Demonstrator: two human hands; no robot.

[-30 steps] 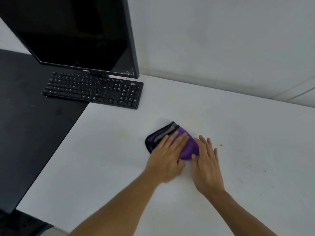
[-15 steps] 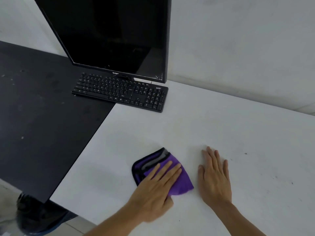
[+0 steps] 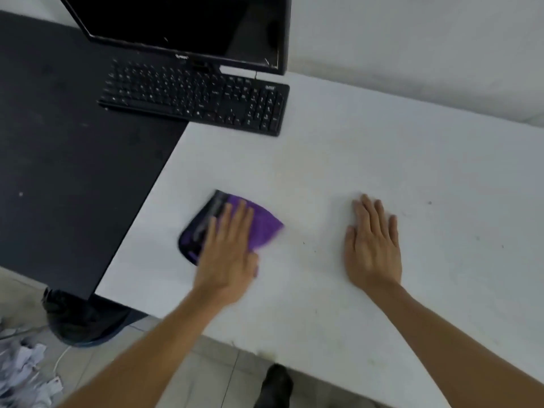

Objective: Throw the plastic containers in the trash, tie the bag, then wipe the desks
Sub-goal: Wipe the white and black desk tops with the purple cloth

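A folded purple cloth [image 3: 262, 225] with a dark grey striped edge lies on the white desk [image 3: 368, 160], near its left side. My left hand [image 3: 229, 248] presses flat on the cloth with straight fingers, blurred by motion. Flat on the bare white desk, my right hand [image 3: 374, 242] rests with fingers spread, well apart from the cloth. A black desk [image 3: 64, 160] adjoins the white one on the left.
A black keyboard [image 3: 197, 98] straddles the seam of the two desks, with a dark monitor [image 3: 188, 25] behind it against the wall. Crumpled paper [image 3: 23, 369] lies on the floor at lower left. A dark shoe [image 3: 275, 384] shows under the desk's front edge.
My left hand slid the cloth leftward and toward the desk's front edge. My right hand left the cloth and now lies flat on the bare desk. The view tilted down.
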